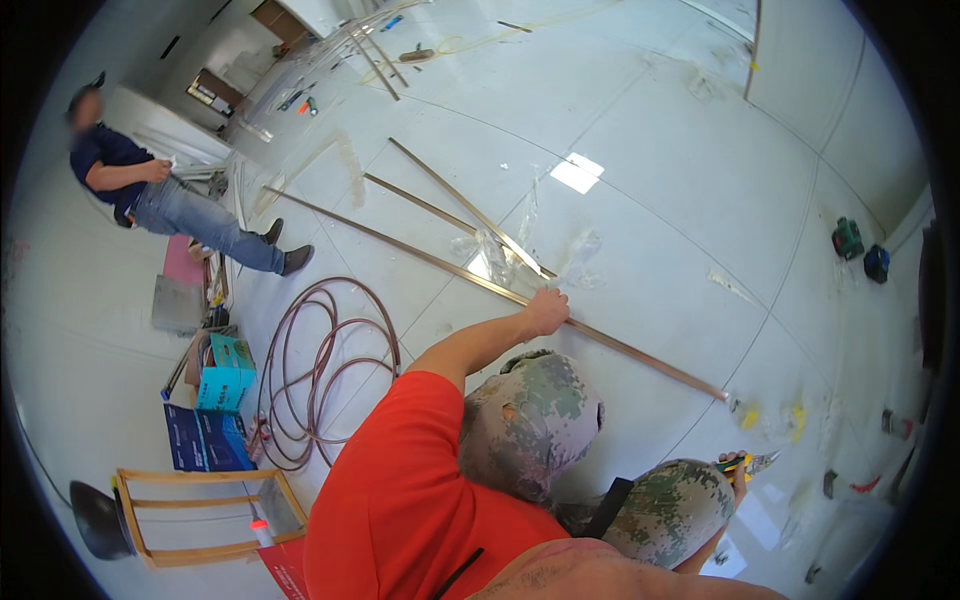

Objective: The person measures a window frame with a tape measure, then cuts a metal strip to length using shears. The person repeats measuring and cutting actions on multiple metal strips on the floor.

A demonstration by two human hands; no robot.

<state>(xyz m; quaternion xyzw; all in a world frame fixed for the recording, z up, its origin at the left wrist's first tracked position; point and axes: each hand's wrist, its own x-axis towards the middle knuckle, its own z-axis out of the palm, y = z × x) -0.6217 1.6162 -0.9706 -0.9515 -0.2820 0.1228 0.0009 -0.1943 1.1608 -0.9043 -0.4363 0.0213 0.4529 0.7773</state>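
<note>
My left hand (547, 311) is closed on a long, narrow bronze-coloured metal strip (645, 362), which runs diagonally over the floor before my knees. Past my right knee, my right hand (739, 478) grips a pair of snips (758, 463) with yellow-and-dark handles, the silver blades pointing right. The knee hides part of that hand. The blades are apart from the strip's near right end. Two shorter metal strips (420, 203) lie beyond my left hand, with crumpled clear plastic film (490, 262) around their near ends.
A coiled reddish-brown hose (385, 330) lies left. Beyond it stands a person in jeans (205, 222). Cardboard boxes (222, 375) and a wooden frame (135, 515) line the left side. Green and blue tools (848, 238) sit far right. More strips (375, 65) lie at the back.
</note>
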